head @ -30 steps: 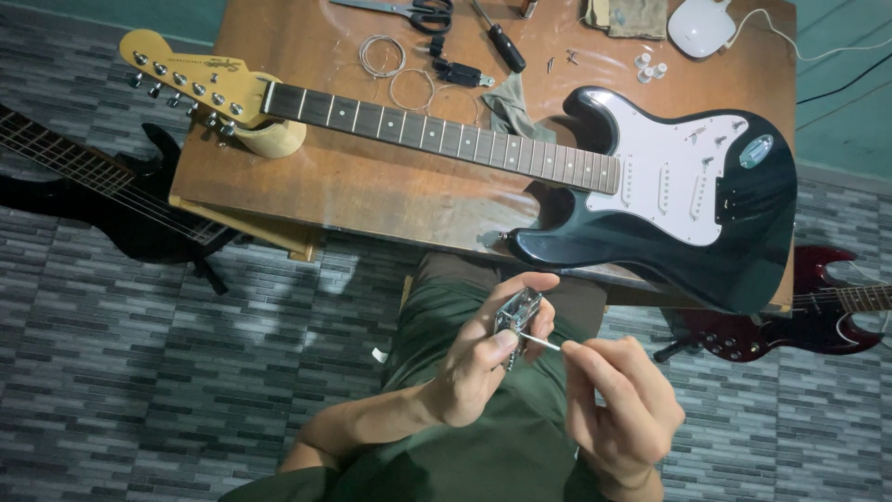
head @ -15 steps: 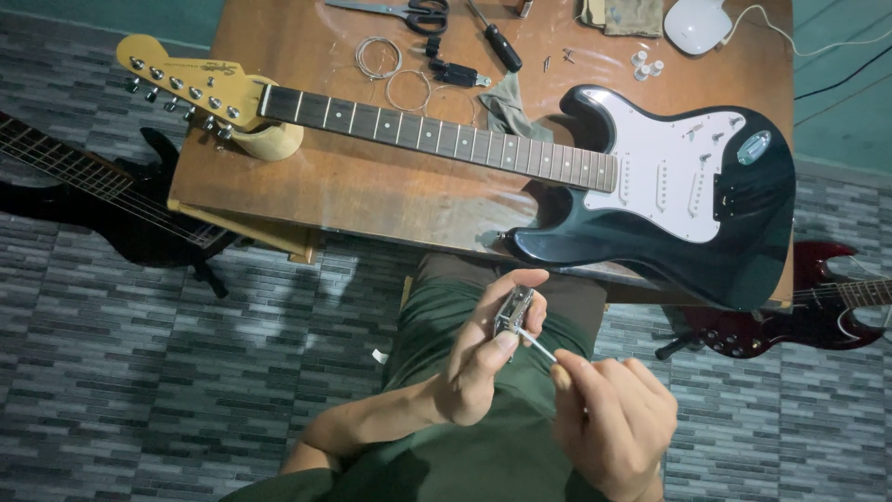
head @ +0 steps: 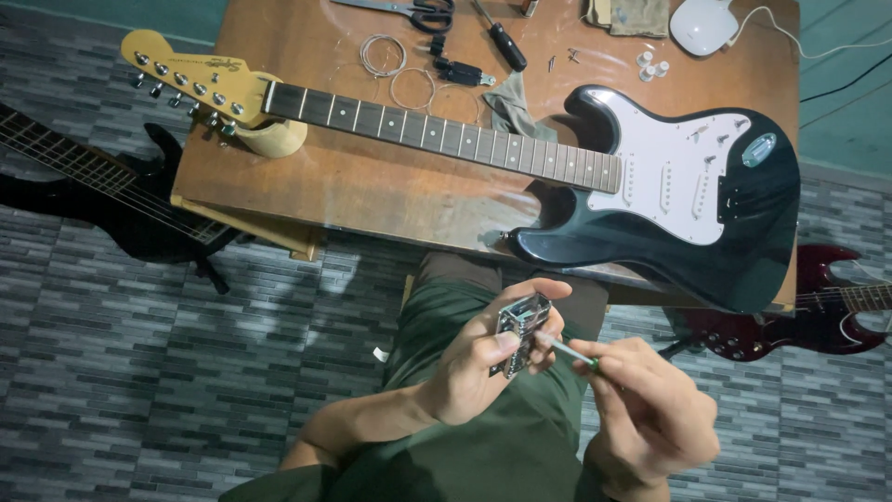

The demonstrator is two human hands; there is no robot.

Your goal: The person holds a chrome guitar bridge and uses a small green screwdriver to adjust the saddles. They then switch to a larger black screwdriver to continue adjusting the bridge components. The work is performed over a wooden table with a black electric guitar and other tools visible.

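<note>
My left hand (head: 478,358) grips a small metal guitar bridge block (head: 520,327) over my lap, held upright between thumb and fingers. My right hand (head: 650,418) holds a thin screwdriver (head: 569,350) with a green handle, its shaft pointed left and its tip touching the block's right side. Both hands hover above my green trousers (head: 465,437), just in front of the table's near edge.
A black electric guitar with a white pickguard (head: 669,172) lies across the wooden table (head: 372,186), neck to the left. Scissors (head: 409,11), a black screwdriver (head: 502,39), coiled strings (head: 381,56), a cloth (head: 511,102) and small screws sit behind it. A black guitar (head: 93,186) and a red guitar (head: 808,316) lie on the floor.
My right hand has shifted slightly while the screwdriver tip stays at the bridge block. My left hand has kept its hold on the block, tilting it a little.
</note>
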